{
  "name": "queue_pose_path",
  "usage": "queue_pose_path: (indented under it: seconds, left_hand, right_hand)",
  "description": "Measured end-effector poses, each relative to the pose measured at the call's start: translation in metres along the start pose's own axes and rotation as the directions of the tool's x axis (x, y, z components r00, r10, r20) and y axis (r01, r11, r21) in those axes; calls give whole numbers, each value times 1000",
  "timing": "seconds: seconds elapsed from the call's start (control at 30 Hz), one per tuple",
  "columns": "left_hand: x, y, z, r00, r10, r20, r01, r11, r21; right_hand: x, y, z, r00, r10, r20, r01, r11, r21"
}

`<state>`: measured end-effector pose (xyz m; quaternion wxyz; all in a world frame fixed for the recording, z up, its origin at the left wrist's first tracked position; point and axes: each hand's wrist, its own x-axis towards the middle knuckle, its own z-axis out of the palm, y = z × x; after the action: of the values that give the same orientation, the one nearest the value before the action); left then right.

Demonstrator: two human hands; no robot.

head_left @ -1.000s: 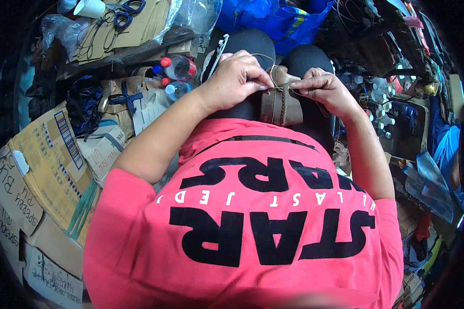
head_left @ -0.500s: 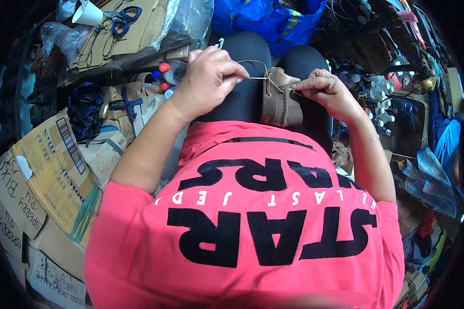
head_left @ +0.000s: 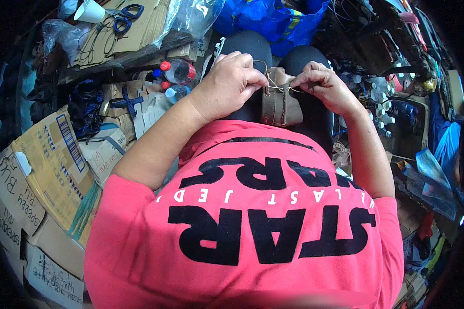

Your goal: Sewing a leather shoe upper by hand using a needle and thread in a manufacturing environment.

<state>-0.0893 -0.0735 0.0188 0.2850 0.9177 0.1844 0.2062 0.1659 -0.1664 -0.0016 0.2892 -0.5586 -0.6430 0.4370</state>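
Observation:
A brown leather shoe [head_left: 282, 109] rests between my knees, with a stitched seam along its side and a lace through its eyelets. Thin pale cord [head_left: 276, 87] crosses over the shoe. To the left of the shoe, my left hand [head_left: 232, 82] has thumb and forefinger pinched on the cord, close against the leather. My right hand [head_left: 326, 87], on the other side, pinches the cord where it leaves the shoe's right edge. Any needle or tool in the fingers is too small to make out.
Cardboard sheets [head_left: 134, 38] with blue-handled scissors [head_left: 128, 19] and a white cup [head_left: 89, 11] lie at far left. Plastic bottles [head_left: 179, 72] stand beside my left arm. Cardboard boxes [head_left: 46, 159] crowd the left. A blue bag [head_left: 265, 18] sits ahead; small bottles [head_left: 380, 105] are at right.
My left hand has come rightward to the shoe, and the taut stretch of cord between it and the shoe has shortened. My right hand has shifted slightly, still pinching.

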Motion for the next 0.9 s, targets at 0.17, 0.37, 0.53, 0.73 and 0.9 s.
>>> queue_pose_path:
  seconds: [0.17,0.37,0.53,0.73,0.9]
  left_hand:
    - [4,14,0,996,90,10,-91,990,104]
    - [6,14,8,991,132,-3,-131,989,67]
    - [0,-15,21,1000,13,-3,-13,976,-219]
    - [19,-38,27,985,79,153,-32,956,-293]
    - [17,-38,24,977,79,200,-35,976,-213]
  right_hand:
    - [-1,2,1,1000,-5,-6,5,1000,12]
    - [-3,9,2,1000,-5,1,4,998,61]
    - [-4,9,4,1000,2,4,-2,999,34]
    - [1,17,5,999,20,33,-24,994,107]
    - [-2,15,1,999,33,37,-36,996,84]
